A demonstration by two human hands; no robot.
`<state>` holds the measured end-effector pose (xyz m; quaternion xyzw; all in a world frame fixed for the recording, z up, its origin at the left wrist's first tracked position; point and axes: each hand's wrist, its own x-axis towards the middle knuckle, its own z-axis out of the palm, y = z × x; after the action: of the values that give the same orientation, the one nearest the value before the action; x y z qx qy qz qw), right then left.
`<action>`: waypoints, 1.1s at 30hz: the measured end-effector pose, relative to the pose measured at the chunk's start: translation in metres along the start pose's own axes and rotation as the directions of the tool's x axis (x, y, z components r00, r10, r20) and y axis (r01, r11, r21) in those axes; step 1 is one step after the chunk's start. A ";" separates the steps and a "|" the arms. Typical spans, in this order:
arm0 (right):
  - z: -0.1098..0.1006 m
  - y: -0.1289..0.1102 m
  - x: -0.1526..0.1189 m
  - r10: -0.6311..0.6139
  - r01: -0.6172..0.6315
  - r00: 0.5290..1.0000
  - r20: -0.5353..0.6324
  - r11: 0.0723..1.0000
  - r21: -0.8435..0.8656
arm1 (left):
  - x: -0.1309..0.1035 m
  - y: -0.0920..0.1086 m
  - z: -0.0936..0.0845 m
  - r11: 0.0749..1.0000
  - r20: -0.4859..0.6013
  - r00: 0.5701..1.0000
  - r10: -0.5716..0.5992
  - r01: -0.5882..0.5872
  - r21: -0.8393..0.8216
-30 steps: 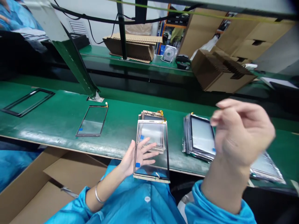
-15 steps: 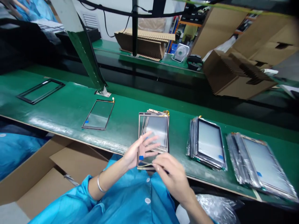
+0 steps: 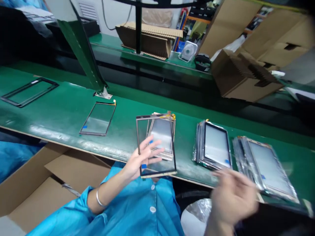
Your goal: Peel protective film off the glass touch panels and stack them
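Note:
A clear touch-screen panel (image 3: 159, 173) with a dark border and a small blue tab is tilted up above the bench. My left hand (image 3: 145, 155) supports it from its left side, fingers spread and seen through the glass. Behind it, a small pile of similar panels (image 3: 161, 131) lies on the green bench. Off to the right, my right hand (image 3: 232, 196) hangs past the bench's front edge, apart from the panel. Its fingers are smeared by motion, and whether it holds anything cannot be made out.
A single panel (image 3: 97, 118) and a black frame (image 3: 29, 91) lie leftward. Two stacks of panels in film, one nearer (image 3: 216, 144) and one farther right (image 3: 270, 167), stand on the bench (image 3: 125, 131). Below are a cardboard box (image 3: 59, 164) and a bin with clear plastic (image 3: 197, 213).
My right hand has left the panel's lower edge, where it pinched a thin pale strip, and swung right. The panel, in my left hand, has tilted and separated from the pile behind.

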<state>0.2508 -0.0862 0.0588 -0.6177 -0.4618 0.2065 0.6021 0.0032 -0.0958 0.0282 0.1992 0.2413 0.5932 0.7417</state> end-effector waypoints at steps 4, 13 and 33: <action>0.031 0.014 -0.058 0.102 -0.145 0.919 0.382 0.986 0.084 | -0.004 0.013 0.007 0.985 0.004 0.988 0.154 -0.154 0.082; 0.039 0.006 -0.056 -0.011 -0.062 0.887 0.462 0.988 0.141 | -0.020 0.011 0.018 0.938 0.112 0.964 0.243 -0.263 0.228; 0.044 0.013 -0.051 -0.101 0.066 0.882 0.460 0.993 0.094 | -0.026 0.006 0.024 0.888 0.095 0.931 0.352 -0.365 0.280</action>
<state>0.1941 -0.1017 0.0228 -0.5068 -0.6104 0.3393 0.5054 0.0082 -0.1199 0.0544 0.3601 0.2702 0.6733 0.5865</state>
